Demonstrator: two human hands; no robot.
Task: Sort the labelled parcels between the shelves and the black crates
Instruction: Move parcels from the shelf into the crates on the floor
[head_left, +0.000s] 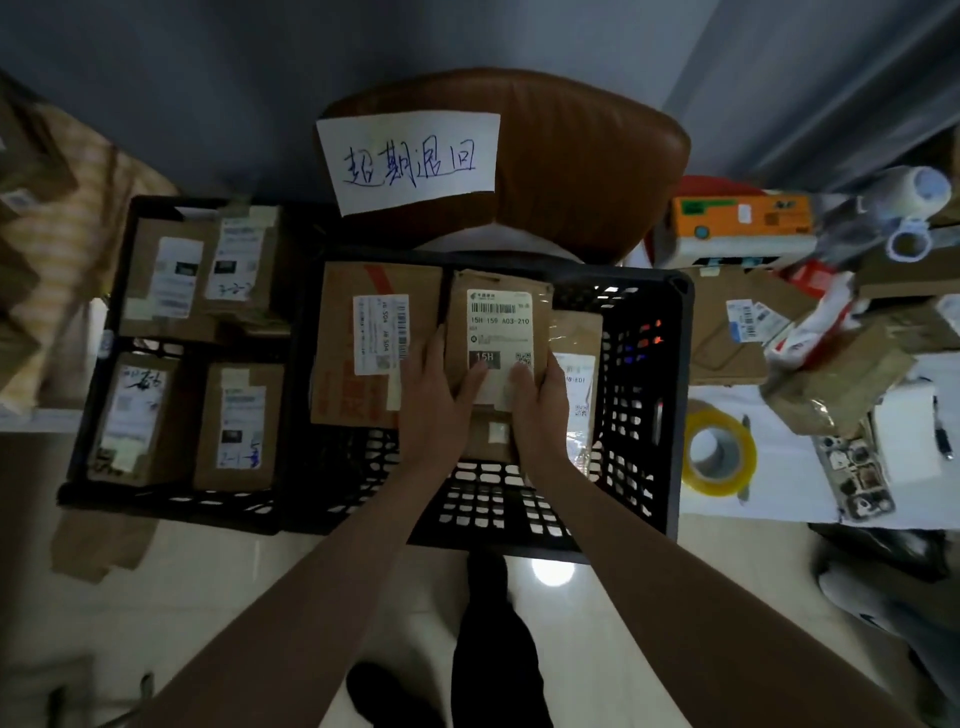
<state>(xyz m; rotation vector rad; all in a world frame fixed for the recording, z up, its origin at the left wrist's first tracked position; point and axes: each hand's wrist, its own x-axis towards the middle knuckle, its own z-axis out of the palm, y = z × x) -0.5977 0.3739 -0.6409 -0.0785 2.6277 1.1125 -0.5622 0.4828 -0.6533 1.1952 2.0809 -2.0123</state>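
Both hands hold one small brown parcel (493, 338) over the right-hand black crate (670, 395): the left hand (434, 402) curls round its left edge with the thumb lying on the label, and the right hand (537, 405) grips its right edge the same way. Inside that crate, a larger labelled box (363, 338) lies just left of the held parcel, another parcel (579, 379) sits just right of it and partly under it, and a small one (491, 436) lies below it between the wrists. A second black crate (104, 467) to the left holds four labelled boxes. To set this parcel down well, I would keep the label facing up, lower it flat between its neighbours, and release both thumbs only once it rests.
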